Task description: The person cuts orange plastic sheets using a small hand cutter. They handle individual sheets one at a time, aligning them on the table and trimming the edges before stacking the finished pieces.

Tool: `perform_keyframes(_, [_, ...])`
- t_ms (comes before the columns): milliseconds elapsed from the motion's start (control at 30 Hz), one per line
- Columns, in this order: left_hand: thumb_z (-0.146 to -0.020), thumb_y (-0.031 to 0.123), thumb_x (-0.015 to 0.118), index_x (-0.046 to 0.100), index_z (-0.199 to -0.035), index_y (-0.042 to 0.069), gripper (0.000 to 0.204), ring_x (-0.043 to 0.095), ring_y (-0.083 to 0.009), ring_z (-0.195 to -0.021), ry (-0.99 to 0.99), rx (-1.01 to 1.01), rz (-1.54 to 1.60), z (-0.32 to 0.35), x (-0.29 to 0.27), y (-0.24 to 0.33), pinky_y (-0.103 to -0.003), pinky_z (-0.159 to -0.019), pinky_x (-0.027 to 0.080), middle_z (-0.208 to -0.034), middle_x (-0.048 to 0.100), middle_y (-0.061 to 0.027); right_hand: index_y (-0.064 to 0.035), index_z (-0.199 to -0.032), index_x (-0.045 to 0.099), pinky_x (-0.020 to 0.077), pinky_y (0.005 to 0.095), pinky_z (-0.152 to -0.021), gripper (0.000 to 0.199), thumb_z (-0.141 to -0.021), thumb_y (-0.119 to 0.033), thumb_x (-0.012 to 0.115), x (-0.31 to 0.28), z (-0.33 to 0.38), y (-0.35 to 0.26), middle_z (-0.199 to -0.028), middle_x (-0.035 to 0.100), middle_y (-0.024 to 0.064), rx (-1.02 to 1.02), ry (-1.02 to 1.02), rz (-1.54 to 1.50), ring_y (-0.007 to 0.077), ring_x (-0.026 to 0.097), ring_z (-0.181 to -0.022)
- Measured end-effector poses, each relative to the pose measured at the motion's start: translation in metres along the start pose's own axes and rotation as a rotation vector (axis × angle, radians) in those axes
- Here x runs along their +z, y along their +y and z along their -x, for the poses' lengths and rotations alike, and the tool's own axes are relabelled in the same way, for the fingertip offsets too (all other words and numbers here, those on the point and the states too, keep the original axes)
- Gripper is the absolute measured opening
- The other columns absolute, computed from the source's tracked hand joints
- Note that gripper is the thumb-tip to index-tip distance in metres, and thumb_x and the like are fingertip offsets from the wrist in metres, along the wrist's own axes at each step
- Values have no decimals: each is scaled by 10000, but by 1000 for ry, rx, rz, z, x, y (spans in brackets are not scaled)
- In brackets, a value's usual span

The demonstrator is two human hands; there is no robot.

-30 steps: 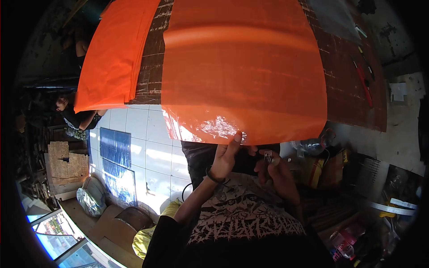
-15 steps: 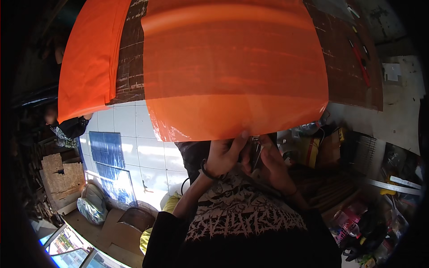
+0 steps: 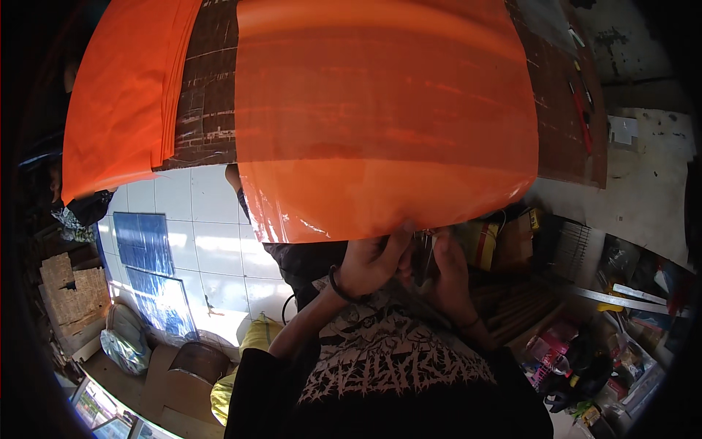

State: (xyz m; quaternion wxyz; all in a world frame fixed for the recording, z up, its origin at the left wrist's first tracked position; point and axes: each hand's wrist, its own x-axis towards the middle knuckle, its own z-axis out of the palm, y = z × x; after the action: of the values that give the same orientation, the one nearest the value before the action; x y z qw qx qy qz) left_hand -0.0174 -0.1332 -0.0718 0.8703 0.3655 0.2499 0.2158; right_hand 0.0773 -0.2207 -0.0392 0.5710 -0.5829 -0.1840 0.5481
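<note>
A translucent orange plastic sheet (image 3: 387, 124) covers the middle of the brown work surface (image 3: 201, 110), its near part hanging over the edge toward me. My left hand (image 3: 369, 265) pinches the sheet's near edge, thumb on top and a dark band round the wrist. Close beside it on the right, my right hand (image 3: 447, 274) is closed at the same edge. Between the two hands shows a thin shiny metal piece (image 3: 426, 247), seemingly in my right fingers; its kind is too small to tell. My fingertips are partly hidden by each other.
A stack of orange sheets (image 3: 124, 95) lies at the left. A red-handled tool (image 3: 581, 121) rests on the surface's right side. Below stand cardboard pieces (image 3: 77, 296), a stuffed plastic bag (image 3: 126, 340) and cluttered goods (image 3: 578, 358). Another person (image 3: 84, 212) is at far left.
The view has shifted a little, so the surroundings at left appear further left. Both hands stay together at the sheet's near edge, with only slight finger movement.
</note>
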Motion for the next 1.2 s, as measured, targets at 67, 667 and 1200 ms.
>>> perform_keyframes(67, [-945,128,400,503,-898,2,168,508,-82,-435,0,35,-12,1,1,-4,-217,-397,433,-534,486,-5,2,-1132,423,412,250,-517,516,-928,-464,341,3,0,5,-724,528,79,-26,145,-19,150,517,-612])
perform_keyframes(667, [-915,18,400,531,-986,-35,158,507,-75,-412,25,159,-149,-1,5,-7,-206,-377,392,-523,498,-17,35,-1192,372,439,225,-469,425,-905,-263,471,0,-4,7,-895,517,73,-89,106,-131,114,526,-605])
perform_keyframes(1200, [-937,91,408,540,-982,-26,182,507,-73,-428,-9,169,-219,0,5,2,-209,-383,441,-560,512,-24,20,-1186,377,417,222,-429,436,-911,-302,480,8,-5,-2,-756,521,62,-60,174,-38,111,515,-547])
